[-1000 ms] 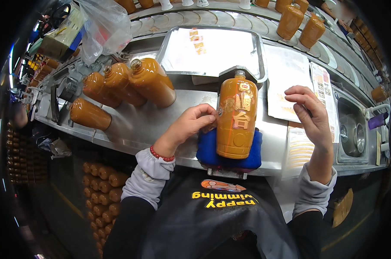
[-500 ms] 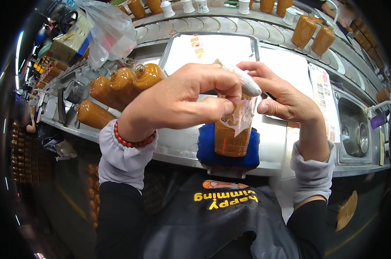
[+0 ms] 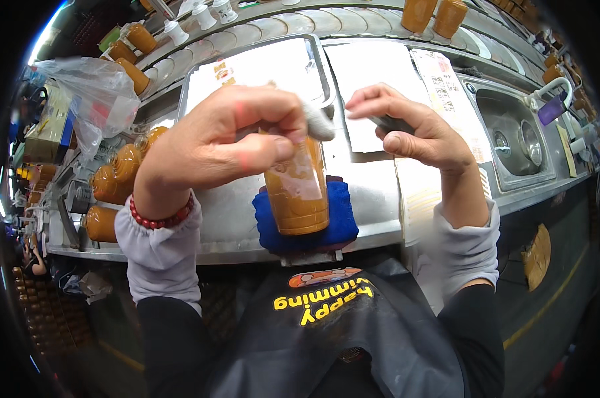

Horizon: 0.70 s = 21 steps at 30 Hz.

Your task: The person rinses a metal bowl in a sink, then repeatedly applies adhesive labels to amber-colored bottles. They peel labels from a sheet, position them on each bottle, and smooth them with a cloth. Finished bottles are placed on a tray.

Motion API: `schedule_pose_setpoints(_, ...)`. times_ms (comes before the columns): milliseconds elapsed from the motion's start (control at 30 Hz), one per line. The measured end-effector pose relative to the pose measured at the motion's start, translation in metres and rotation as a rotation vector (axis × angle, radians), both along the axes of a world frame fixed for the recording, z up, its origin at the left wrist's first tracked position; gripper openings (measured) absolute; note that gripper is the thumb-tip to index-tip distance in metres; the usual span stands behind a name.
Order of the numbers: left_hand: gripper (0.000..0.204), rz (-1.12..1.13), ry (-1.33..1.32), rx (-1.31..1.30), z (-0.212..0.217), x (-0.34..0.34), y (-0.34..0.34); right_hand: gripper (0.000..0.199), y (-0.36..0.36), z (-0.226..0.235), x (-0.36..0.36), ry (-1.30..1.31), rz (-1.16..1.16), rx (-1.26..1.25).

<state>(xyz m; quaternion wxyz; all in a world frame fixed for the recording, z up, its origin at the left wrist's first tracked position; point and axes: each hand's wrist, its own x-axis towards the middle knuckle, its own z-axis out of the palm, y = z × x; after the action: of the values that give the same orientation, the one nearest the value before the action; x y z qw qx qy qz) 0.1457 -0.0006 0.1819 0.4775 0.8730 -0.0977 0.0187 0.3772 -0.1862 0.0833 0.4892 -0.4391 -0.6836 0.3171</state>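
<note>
Brown glossy bottle [image 3: 297, 215] sits front and centre, base toward the wearer on a blue padded rest [image 3: 340, 215], probably so the finish doesn't get scuffed; its neck end is hidden behind the left hand [image 3: 237, 136]; that hand is curled with the thumb by the bottle, and a white cloth [image 3: 320, 123] pokes out past the fingers, but I can't tell what it's actually gripping; right hand [image 3: 416, 126] is off to the side, half open, fingers loosely spread, with a dark patch [image 3: 394, 125] in there I can't make out; pale pinkish patch [image 3: 300, 186] on the bottle, no readable print; loose sheets [image 3: 373, 79] and a printed sheet [image 3: 439, 73] lie close, guessing for easy reach, print too tiny; black apron [image 3: 267, 351] has bold yellow lettering, upside down from here.
</note>
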Motion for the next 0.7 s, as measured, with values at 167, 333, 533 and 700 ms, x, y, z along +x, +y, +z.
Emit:
schedule_pose_setpoints(167, 0.019, -0.088, -0.154, 0.086, 0.017, 0.019, -0.013, 0.056, 0.019, -0.006, -0.01, 0.079, 0.218, -0.083)
schedule_pose_setpoints(333, 0.015, -0.073, -0.082, -0.107, 0.001, 0.023, -0.004, 0.021, 0.012, -0.018, -0.005, 0.218, 0.269, -0.003)
schedule_pose_setpoints(533, 0.01, 0.055, -0.028, 0.001, -0.019, 0.028, 0.002, 0.017, -0.018, -0.028, 0.021, 0.223, 0.071, -0.075)
schedule_pose_setpoints(700, 0.008, 0.008, -0.063, 0.206, -0.021, 0.042, -0.007, 0.023, -0.032, -0.042, 0.032, 0.104, -0.147, -0.085)
